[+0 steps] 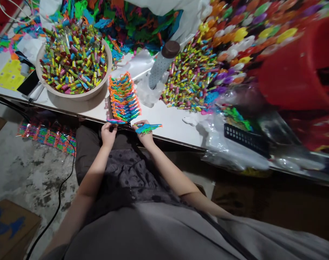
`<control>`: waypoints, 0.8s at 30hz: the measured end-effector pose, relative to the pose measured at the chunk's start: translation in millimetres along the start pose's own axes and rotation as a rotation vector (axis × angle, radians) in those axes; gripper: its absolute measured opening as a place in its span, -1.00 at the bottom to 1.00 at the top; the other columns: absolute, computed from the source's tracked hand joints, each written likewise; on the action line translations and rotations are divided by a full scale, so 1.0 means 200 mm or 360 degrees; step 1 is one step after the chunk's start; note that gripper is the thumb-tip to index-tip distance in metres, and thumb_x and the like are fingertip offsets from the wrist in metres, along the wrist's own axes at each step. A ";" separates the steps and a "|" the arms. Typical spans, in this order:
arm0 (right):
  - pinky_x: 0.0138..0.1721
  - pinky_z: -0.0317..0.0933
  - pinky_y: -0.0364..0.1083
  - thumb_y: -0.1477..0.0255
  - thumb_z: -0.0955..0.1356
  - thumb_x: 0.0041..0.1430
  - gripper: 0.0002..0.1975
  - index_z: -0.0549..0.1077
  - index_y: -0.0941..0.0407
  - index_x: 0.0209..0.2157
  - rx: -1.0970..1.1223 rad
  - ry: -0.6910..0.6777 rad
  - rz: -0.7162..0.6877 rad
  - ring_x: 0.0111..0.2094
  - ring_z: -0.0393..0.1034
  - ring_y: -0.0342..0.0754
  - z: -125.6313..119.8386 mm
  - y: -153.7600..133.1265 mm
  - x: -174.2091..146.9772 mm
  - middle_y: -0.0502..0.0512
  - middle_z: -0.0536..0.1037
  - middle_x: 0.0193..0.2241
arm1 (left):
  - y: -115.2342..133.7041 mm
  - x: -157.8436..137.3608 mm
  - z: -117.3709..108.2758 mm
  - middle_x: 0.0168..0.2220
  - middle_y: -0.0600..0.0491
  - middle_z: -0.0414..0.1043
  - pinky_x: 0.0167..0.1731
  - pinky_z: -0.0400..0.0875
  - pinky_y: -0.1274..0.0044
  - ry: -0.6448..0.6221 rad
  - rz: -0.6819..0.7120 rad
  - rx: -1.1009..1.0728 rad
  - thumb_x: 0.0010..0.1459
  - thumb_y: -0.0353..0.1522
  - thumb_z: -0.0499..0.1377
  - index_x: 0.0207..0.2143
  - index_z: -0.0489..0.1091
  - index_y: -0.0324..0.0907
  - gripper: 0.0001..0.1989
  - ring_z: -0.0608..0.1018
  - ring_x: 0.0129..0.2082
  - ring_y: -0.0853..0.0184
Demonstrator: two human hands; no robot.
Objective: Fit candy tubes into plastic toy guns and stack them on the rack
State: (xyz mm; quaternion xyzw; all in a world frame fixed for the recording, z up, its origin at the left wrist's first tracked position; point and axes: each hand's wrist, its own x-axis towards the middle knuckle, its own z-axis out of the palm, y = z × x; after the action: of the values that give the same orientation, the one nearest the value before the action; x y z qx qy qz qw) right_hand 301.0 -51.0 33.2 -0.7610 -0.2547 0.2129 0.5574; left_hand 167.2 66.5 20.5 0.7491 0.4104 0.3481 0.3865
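My left hand (108,134) is at the table's front edge, its fingers closed on a thin pink-and-blue plastic piece (116,122). To its right, my right hand (144,137) is closed around a blue-and-green plastic piece (148,128) with an orange tip. Just beyond both hands lies a long stack of similar plastic pieces (125,98) in orange, green, blue and pink, lined up in rows. The pieces' exact kind is too small to make out. Some fingertips are hidden behind the pieces.
A round basin (80,95) full of small wrapped tubes stands at the left. A bottle (164,63) with a brown lid rises behind the stack. Loose tubes (190,81) are heaped to the right, near a red bucket (289,68) and a black basket (245,139). A cable (60,195) crosses the floor.
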 end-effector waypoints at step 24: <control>-0.20 0.26 -0.03 0.54 0.25 -0.01 -0.90 0.33 0.16 -0.38 -0.0625 0.0031 -0.0073 -0.27 0.40 0.06 0.13 -0.07 0.14 0.25 0.52 -0.33 | 0.03 0.04 0.00 -0.45 0.09 0.45 0.30 -0.17 0.13 -0.0190 0.0053 0.0305 0.07 -0.34 0.24 -0.43 0.29 -0.15 -0.85 0.53 -0.34 0.28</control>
State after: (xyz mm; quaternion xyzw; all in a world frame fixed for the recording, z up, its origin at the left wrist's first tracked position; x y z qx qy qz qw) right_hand 305.6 -11.6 37.8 -0.8511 -0.3031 0.1391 0.4055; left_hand 172.2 72.0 27.0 0.8087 0.4054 0.2684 0.3311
